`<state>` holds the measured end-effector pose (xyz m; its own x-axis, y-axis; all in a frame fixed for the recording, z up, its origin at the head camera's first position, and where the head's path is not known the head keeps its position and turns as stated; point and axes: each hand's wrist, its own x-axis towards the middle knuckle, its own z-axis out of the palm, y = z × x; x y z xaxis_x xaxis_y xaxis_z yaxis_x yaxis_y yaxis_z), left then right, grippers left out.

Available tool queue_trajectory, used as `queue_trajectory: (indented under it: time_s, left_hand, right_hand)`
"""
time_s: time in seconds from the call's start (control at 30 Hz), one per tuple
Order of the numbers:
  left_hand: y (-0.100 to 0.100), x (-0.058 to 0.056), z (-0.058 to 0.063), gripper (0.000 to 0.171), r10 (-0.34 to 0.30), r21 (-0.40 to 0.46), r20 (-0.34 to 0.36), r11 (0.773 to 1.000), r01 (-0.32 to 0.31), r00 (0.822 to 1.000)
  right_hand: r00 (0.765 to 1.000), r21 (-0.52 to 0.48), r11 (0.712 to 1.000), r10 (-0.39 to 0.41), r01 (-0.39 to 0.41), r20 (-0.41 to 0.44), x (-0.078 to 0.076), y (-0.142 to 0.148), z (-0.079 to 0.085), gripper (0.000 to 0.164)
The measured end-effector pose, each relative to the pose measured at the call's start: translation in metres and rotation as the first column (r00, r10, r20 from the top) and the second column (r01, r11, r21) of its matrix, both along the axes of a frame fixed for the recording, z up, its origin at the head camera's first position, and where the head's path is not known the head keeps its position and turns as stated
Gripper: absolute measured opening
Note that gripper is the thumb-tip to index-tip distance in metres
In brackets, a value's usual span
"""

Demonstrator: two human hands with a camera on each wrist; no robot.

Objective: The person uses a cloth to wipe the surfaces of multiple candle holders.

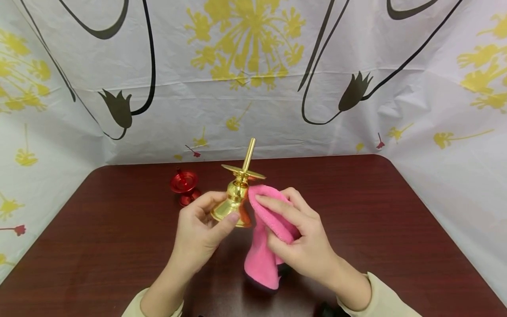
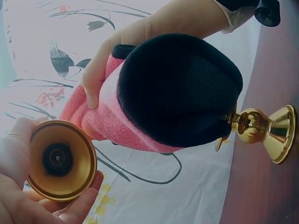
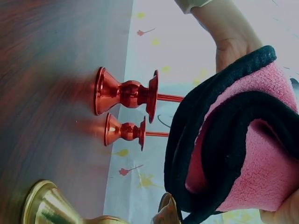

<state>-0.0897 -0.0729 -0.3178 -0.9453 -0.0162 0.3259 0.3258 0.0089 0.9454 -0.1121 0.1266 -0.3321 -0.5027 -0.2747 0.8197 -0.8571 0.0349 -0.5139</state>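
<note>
My left hand (image 1: 200, 231) grips a shiny gold candlestick (image 1: 236, 193) by its flared base, tilted with its thin stem pointing up. In the left wrist view the hollow underside of the base (image 2: 84, 179) faces the camera. Folded in my right hand (image 1: 310, 237) is a pink cloth (image 1: 259, 259) with a dark border. Fingers and thumb pinch the fold, and its upper edge is right at the candlestick's body. Dark cloth (image 3: 224, 140) hides part of the right hand in the right wrist view.
Behind my left hand a red candlestick (image 1: 184, 182) stands on the dark wood table (image 1: 356, 193). The right wrist view shows two red candlesticks, one larger (image 3: 131, 93), one smaller (image 3: 126, 132). Another gold candlestick (image 2: 280, 133) stands on the table. A patterned white sheet (image 1: 269, 114) hangs behind.
</note>
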Motion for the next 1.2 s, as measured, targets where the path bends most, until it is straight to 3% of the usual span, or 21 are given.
queue_trajectory:
  time_s: [0.2,0.3,0.57,0.77,0.97,1.2]
  left_hand:
    - [-0.001,-0.003,-0.003,0.028,-0.001,-0.021,-0.006,1.000,0.001,1.000]
    - [-0.001,-0.003,-0.004,0.029,-0.012,-0.039,-0.020,0.999,0.011,1.000]
    - [0.003,0.000,-0.005,0.031,-0.043,-0.090,-0.047,0.995,0.039,0.998]
    - [0.002,0.000,-0.005,0.028,-0.021,-0.084,-0.038,0.996,0.018,0.999]
    - [-0.001,-0.001,-0.004,0.029,-0.026,-0.030,-0.027,0.999,0.026,0.999]
    - [0.002,-0.001,-0.006,0.031,-0.071,-0.037,-0.051,0.997,0.070,0.996]
  right_hand:
    - [0.993,0.096,0.995,0.013,-0.002,-0.117,0.002,-0.002,-0.001,0.063]
    - [0.990,0.097,0.995,0.012,0.002,-0.143,0.001,-0.003,-0.001,0.063]
    - [0.994,0.003,0.996,-0.085,0.086,-0.067,0.005,-0.001,0.005,0.059]
    - [0.981,0.107,0.978,-0.172,0.181,-0.093,0.011,0.004,0.010,0.059]
    - [0.988,0.211,0.969,-0.105,0.127,-0.109,0.013,0.005,0.011,0.060]
    - [0.983,0.057,0.987,-0.147,0.153,-0.109,0.008,0.004,0.009,0.057]
